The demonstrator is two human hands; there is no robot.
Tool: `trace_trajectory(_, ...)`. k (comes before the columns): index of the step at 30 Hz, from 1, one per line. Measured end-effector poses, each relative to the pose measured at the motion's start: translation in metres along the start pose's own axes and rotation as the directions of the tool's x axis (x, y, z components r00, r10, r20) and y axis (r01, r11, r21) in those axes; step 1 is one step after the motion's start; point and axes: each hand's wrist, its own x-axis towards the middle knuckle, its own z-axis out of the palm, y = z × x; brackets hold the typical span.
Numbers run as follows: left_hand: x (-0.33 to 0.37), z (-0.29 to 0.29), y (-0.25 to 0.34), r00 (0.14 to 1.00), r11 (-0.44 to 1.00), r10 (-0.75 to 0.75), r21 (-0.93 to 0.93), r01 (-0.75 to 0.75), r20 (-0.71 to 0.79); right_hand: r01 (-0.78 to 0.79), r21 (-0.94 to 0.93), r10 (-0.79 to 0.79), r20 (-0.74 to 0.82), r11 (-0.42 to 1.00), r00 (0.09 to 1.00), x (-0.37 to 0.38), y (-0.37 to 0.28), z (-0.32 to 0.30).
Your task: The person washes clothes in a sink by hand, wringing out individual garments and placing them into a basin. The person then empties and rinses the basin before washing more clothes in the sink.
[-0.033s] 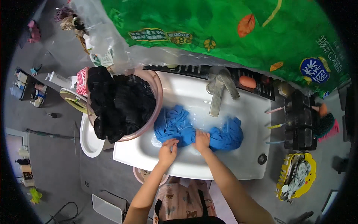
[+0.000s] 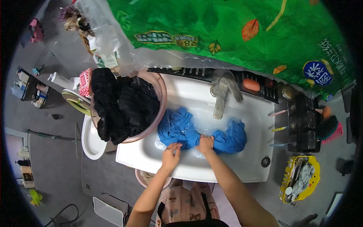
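Note:
A wet blue cloth garment (image 2: 177, 128) lies bunched and twisted across the white sink (image 2: 253, 132), in shallow cloudy water with some suds. My right hand (image 2: 206, 144) is closed around the middle of the bundle, at its near side. At the near left edge of the cloth is my left hand (image 2: 171, 156). Its fingers are half curled and touch or nearly touch the fabric, the thumb stands apart, and no cloth shows between them. The metal faucet (image 2: 222, 102) reaches over the water beyond the cloth.
A pink basin (image 2: 163, 94) heaped with black clothes (image 2: 124, 106) rests on the sink's left side. A large green plastic package (image 2: 227, 26) fills the far side. Right of the sink are a black toothbrush holder (image 2: 302, 121) and a yellow basket (image 2: 287, 178).
The view has shifted slightly, and both hands appear a little lower in it. My right hand keeps its grip on the blue garment, which lies almost as before.

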Motion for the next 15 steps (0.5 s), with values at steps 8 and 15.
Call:
trace_trajectory(8,-0.016,0.026,0.027,0.461,-0.218,-0.383,-0.563,0.797,0.8,0.252,-0.048,-0.251,-0.376,0.967,0.892,-0.053,-0.038,-0.121)
trace_trajectory(15,0.015,0.041,0.063,0.713,-0.461,-0.011,-0.636,0.619,0.701,0.291,0.261,-0.113,-0.534,0.92,0.838,-0.093,-0.075,-0.21)
